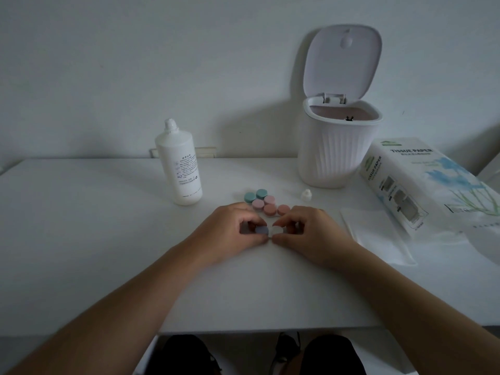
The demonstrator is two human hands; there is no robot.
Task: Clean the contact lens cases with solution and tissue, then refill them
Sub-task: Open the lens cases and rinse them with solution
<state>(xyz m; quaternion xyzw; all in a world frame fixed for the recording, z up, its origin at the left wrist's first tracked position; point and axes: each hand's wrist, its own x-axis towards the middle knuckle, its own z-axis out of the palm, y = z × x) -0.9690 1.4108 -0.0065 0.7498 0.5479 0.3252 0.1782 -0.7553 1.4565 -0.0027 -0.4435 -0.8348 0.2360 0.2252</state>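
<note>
A contact lens case with a lavender cap [262,230] and a white cap [276,230] rests on the white table [108,226] in front of me. My left hand [232,234] pinches the lavender cap and my right hand [308,234] pinches the white cap, fingertips meeting. Just behind lie more cases: a teal pair [255,196] and several pink ones [269,206]. The white solution bottle [180,166] stands uncapped to the left, its small cap [306,195] lying near the bin. A tissue sheet [376,234] lies flat at right beside the tissue paper pack [422,185].
A white ribbed desktop bin [336,150] with its lid flipped up stands at the back right against the wall. The table's front edge [270,330] runs just above my knees.
</note>
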